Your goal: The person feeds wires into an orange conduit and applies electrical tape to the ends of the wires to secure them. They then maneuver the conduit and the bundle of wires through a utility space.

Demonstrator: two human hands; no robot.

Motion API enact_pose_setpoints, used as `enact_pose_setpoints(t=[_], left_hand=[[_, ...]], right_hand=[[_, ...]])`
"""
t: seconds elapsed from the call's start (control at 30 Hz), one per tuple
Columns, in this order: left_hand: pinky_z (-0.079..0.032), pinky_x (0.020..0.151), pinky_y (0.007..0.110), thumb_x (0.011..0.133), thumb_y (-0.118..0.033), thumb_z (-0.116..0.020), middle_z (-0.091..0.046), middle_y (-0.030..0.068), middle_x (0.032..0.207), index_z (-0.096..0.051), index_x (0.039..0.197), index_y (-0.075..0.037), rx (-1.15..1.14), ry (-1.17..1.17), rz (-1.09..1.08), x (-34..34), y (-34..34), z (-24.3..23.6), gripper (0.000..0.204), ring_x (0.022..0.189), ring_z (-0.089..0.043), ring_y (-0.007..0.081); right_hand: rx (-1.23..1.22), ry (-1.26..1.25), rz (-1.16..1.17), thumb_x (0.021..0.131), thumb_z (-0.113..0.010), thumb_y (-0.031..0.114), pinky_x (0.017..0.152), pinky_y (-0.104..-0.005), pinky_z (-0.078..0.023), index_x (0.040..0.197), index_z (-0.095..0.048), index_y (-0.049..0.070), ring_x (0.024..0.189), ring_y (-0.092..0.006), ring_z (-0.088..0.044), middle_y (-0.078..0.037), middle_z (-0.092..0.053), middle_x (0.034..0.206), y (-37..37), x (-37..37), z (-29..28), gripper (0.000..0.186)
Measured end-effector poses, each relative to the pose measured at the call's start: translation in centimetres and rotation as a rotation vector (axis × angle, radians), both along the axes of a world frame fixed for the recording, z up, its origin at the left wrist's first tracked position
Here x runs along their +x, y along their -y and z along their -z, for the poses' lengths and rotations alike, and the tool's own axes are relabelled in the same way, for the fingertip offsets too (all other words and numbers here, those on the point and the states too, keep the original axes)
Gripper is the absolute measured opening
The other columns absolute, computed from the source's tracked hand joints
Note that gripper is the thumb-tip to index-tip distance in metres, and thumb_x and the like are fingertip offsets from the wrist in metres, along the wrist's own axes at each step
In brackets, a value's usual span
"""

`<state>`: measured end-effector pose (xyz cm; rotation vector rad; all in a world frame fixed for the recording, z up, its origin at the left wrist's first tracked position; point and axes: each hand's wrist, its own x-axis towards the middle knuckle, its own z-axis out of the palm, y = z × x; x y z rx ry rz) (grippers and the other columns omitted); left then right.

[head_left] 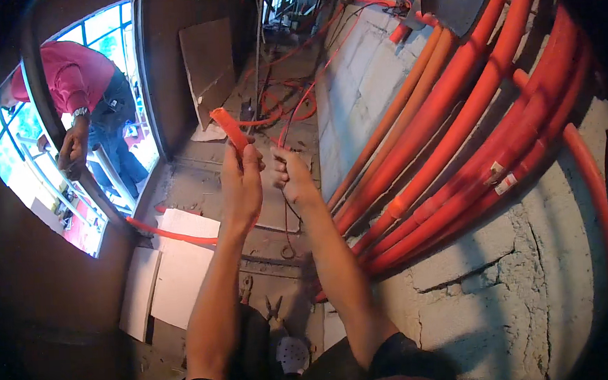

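My left hand (pixel 242 183) is raised in front of me, its fingers closed round a short piece of orange conduit (pixel 231 128). The far end of the piece points up and to the left. Just to its right my right hand (pixel 294 178) is closed on thin wires (pixel 292 122), one reddish and one dark. Above the fist the wires run off toward the far end of the passage. Below it a dark wire (pixel 287 225) hangs down and ends in a small loop. Whether the wires pass through the conduit piece I cannot tell.
Thick orange pipes (pixel 446 151) run along the block wall at right. A coil of orange conduit (pixel 292 102) lies ahead on the floor. Pale boards (pixel 184 272) rest at left; pliers (pixel 274 306) lie near my feet. Another person (pixel 81 78) bends beyond the window opening.
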<state>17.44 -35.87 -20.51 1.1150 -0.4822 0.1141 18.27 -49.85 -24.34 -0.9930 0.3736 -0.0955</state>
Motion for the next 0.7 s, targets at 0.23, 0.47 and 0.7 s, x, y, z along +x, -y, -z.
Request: enact_pose_setpoints(t=[0.23,0.47,0.7], left_hand=[[-0.047,0.072,0.027,0.087,-0.027,-0.064,-0.064,0.0048,0.083,-0.062,0.097,0.0,0.127,0.388,-0.291,0.0,-2.7,-2.4,0.029,0.076,-0.057,0.012],[-0.051,0.067,0.028,0.087,-0.018,-0.065,-0.066,0.0067,0.086,-0.064,0.1,0.001,-0.268,0.596,-0.536,0.1,-2.3,-3.7,0.022,0.076,-0.062,0.0132],[-0.052,0.064,0.03,0.089,-0.018,-0.062,-0.064,0.0099,0.085,-0.06,0.098,0.0,0.084,0.766,-0.682,0.1,-5.0,-4.8,0.021,0.075,-0.064,0.0172]], right_hand=[[-0.762,0.032,0.039,0.086,-0.058,0.032,0.044,-0.0259,-0.04,0.083,-0.062,0.009,0.048,-0.0098,-0.05,0.002,-0.051,0.058,1.8,1.5,4.8,0.024],[-1.495,-0.35,-0.08,0.076,-0.06,0.056,0.07,-0.0449,-0.05,0.083,-0.068,0.0,0.083,-0.0336,-0.067,-0.023,-0.067,0.084,3.8,0.0,14.8,0.058],[-1.372,-0.52,0.275,0.079,-0.054,0.064,0.063,-0.042,-0.046,0.071,-0.066,-0.003,0.067,-0.0316,-0.064,-0.015,-0.063,0.064,4.4,-2.4,22.0,0.068]])
